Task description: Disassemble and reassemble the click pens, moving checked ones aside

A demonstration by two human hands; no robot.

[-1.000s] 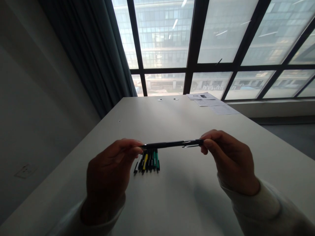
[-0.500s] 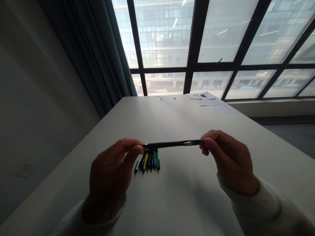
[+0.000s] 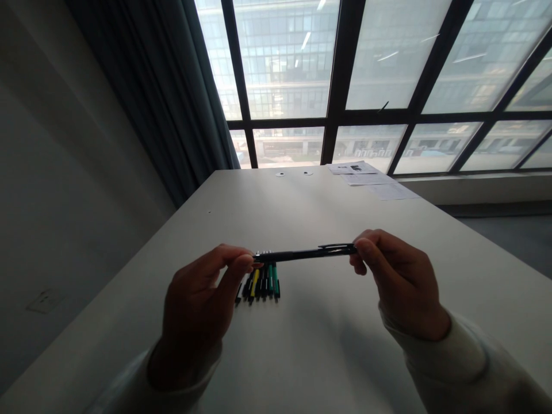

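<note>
A black pen (image 3: 302,254) is held level above the table, stretched between my two hands. My left hand (image 3: 200,302) pinches its left end between thumb and fingers. At the other end, where the clip shows along the top edge, my right hand (image 3: 399,282) grips it the same way. Beneath and behind the pen, a row of several pens (image 3: 264,283) lies side by side on the white table (image 3: 319,345); most are black, with a yellow one and green ones among them. The held pen and my left fingers hide parts of that row.
Sheets of printed paper (image 3: 373,179) lie at the far right of the table. Two small white pieces with dark centres (image 3: 280,174) sit near the far edge. Beyond are a large window (image 3: 288,57) and a dark curtain (image 3: 172,103); a wall (image 3: 64,201) runs along the left.
The pen has turned about its length, so its clip now shows on the upper side. My left hand has shifted slightly to the right; my right hand has barely moved.
</note>
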